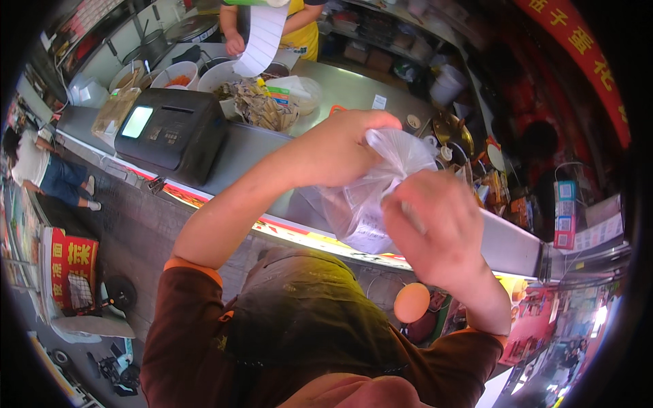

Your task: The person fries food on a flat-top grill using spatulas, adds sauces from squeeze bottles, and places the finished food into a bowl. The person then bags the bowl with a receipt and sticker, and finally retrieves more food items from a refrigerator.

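Note:
A thin clear plastic bag (pixel 363 214) hangs between my hands above the front edge of a metal counter, its neck gathered into folds. My left hand (pixel 352 148) grips the gathered top of the bag. At the neck, on the right, my right hand (pixel 436 224) has curled, slightly blurred fingers that close on the plastic. Inside the bag shows a pale packed item whose shape I cannot tell, and a slip or surface with printed writing. Behind my left forearm stands a black receipt printer (pixel 171 135) with a lit screen.
Crumpled printed paper bags (pixel 262 104) lie behind the printer, near white tubs, one holding shredded orange food (pixel 178 75). A person in a yellow apron (pixel 302 30) stands across the metal counter (pixel 347 84). Pans and packets crowd the right. Another person (pixel 48 163) is in the street at left.

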